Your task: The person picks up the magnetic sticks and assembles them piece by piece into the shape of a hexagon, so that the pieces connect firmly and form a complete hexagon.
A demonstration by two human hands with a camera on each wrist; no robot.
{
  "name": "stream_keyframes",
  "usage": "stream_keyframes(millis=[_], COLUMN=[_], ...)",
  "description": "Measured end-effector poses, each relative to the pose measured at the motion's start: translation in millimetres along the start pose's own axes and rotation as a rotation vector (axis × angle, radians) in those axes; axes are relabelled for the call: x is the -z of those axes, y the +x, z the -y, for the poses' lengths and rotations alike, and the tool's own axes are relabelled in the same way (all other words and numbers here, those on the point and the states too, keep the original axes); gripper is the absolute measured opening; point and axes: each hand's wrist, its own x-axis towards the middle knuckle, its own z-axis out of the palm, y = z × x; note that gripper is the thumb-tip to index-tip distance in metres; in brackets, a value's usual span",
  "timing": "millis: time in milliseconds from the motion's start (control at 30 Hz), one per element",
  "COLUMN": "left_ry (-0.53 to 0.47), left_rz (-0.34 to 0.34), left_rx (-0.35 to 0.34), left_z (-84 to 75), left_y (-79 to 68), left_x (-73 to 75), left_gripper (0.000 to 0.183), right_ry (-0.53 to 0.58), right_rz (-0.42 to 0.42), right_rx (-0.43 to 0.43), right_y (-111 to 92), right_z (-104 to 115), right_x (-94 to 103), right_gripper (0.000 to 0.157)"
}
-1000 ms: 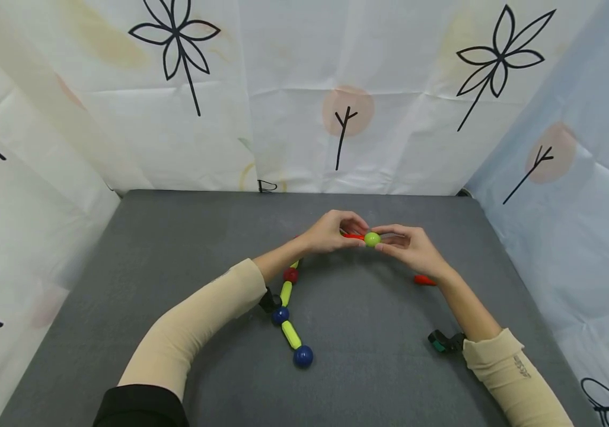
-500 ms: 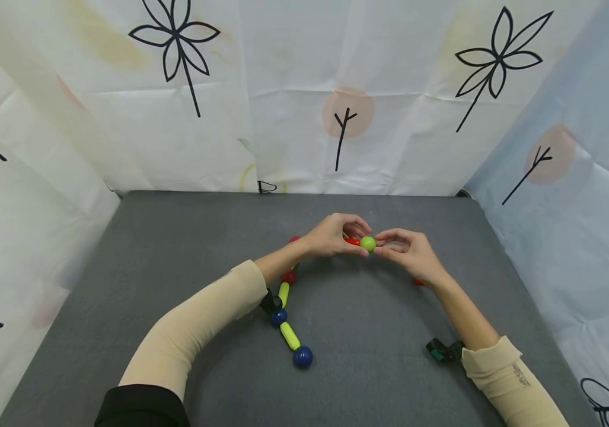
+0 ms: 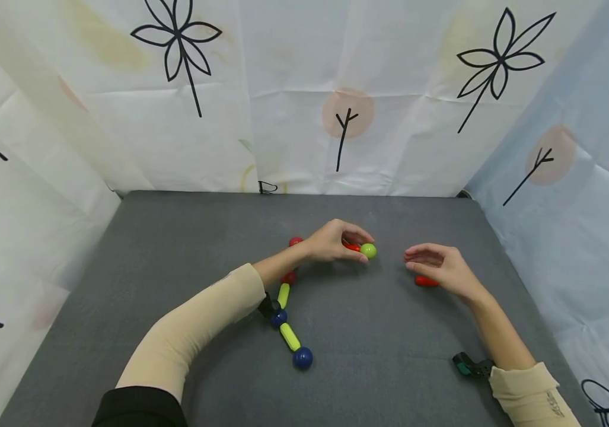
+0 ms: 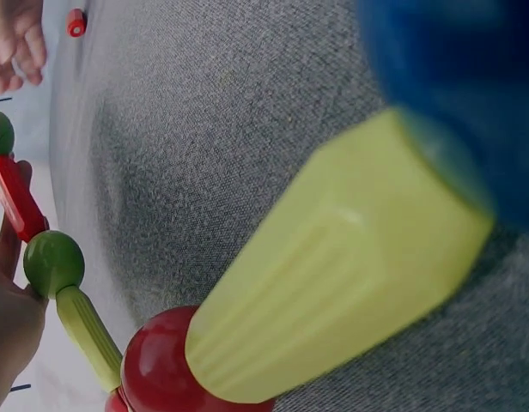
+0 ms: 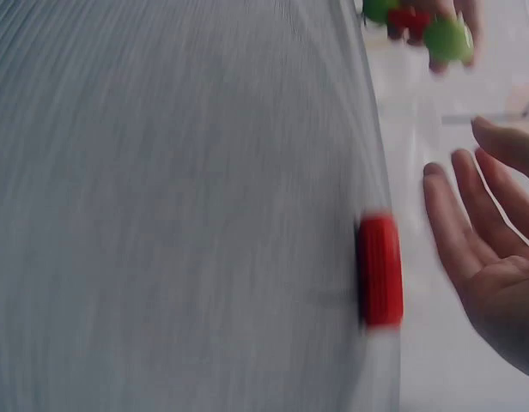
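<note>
My left hand [image 3: 336, 242] pinches a red rod [image 4: 17, 197] of a ball-and-rod building toy, with a light green ball [image 3: 369, 251] at its right end. Another green ball [image 4: 54, 263] joins that rod to a yellow rod [image 4: 88, 337] in the left wrist view. From there the chain runs to red balls and down to a blue ball [image 3: 302, 357] nearest the person. My right hand [image 3: 441, 267] hangs apart from the chain, fingers loosely bent around nothing. Close beside it a loose red rod [image 3: 426, 281] lies on the table; the right wrist view shows this hand blurred.
The grey table [image 3: 368, 367] carries the chain left of the middle, partly under the left forearm. White printed cloth [image 3: 293, 136] hangs behind the table and on both sides. A black wrist camera [image 3: 472, 366] sits on the right forearm.
My right hand has let go of the green ball and moved right, toward the loose red rod. The left hand has come slightly lower, still holding its rod.
</note>
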Motion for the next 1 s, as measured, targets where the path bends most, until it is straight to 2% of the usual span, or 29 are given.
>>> stream_keyframes(millis=[133,267,433,633,1000], left_ry=[-0.033,-0.067,-0.087,-0.081,-0.069], left_rz=[0.011,0.023,0.04,0.054,0.081], left_rx=[0.005,0.027,0.072,0.104,0.148], left_z=[-0.3,-0.8,-1.0,2.2,-1.0], left_y=[-1.6,-3.2,-4.8,-5.3,-6.7], left_x=[0.3,0.8,0.9,0.0,-1.1], left_gripper=[0.043,0.042,0.042,0.042,0.042], right_ry=[-0.071,-0.141,-0.237,-0.249,-0.114], right_rz=[0.047,0.103,0.133,0.134,0.033], right_rx=[-0.032,-0.065,-0.011,0.035,0.063], right_y=[-12.2,-17.2,-17.3,-14.7,-0.3], right_z=[-12.3,-24.0,-33.3,-19.7,14.2], right_x=[15.8,23.6,25.0,18.8,-14.3], right_gripper=[0.038,0.043,0.038,0.029,0.026])
